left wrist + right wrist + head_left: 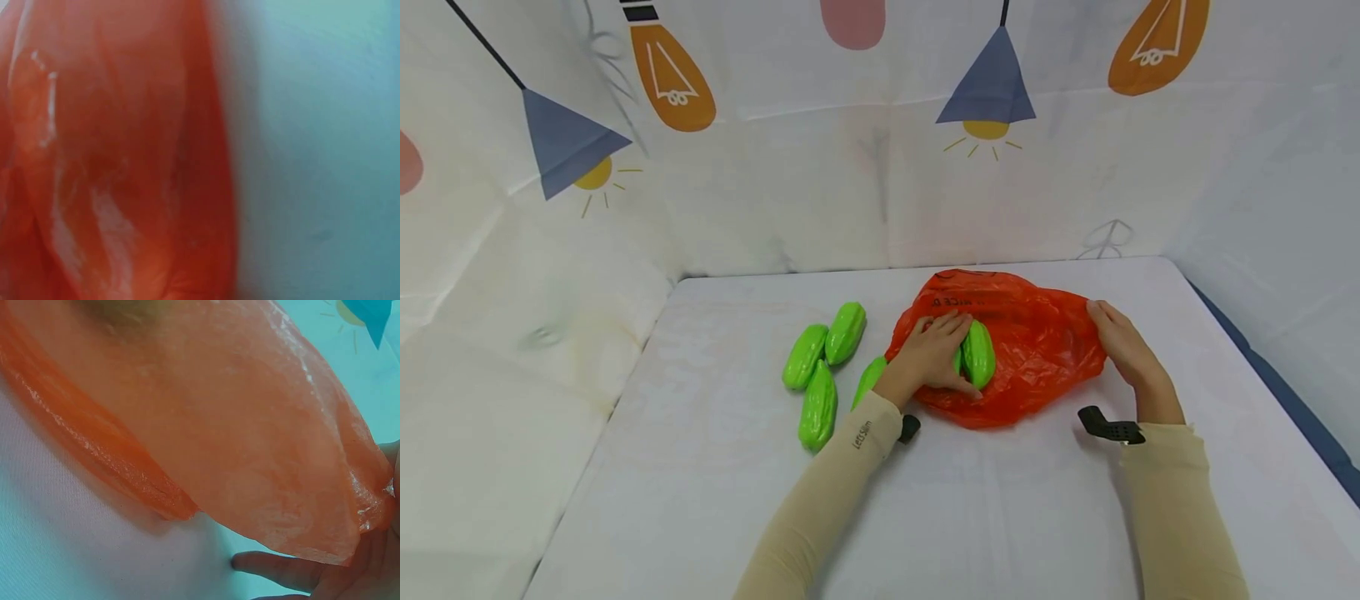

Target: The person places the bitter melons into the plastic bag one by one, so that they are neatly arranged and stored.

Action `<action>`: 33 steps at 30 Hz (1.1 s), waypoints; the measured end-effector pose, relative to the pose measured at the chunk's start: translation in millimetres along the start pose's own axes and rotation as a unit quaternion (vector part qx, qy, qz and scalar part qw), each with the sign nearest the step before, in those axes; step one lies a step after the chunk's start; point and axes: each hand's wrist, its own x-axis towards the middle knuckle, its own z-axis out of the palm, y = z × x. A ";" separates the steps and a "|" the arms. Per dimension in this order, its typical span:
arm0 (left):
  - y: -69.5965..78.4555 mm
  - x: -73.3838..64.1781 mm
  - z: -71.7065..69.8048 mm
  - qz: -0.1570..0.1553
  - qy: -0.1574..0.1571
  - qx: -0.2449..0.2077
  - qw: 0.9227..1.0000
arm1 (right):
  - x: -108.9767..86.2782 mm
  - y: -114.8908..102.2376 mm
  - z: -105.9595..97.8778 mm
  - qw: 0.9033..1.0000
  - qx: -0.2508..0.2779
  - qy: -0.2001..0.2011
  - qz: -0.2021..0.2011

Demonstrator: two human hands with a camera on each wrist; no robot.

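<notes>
Just right of the nearer, wide-spread left hand (931,354), a glossy green oblong vegetable (980,355) is laid pointing forward against a red plastic bag (1037,342), pinched at its edge by the right hand (1126,343).

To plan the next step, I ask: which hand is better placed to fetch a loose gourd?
Probably the left hand: it is nearer the gourds left of the bag. The right hand holds the bag's right edge.
</notes>
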 end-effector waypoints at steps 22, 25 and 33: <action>-15.6 -23.1 -29.1 0.033 0.111 -0.077 0.990 | 0.0 -4.9 0.4 1.000 0.000 -0.007 0.004; -19.6 -31.1 -36.6 0.034 0.134 -0.073 0.988 | 1.3 -4.5 -0.2 1.000 -0.011 -0.003 0.001; -27.5 -46.4 -45.1 0.041 0.164 -0.062 0.984 | 3.6 -3.4 -0.9 1.000 0.001 -0.010 0.007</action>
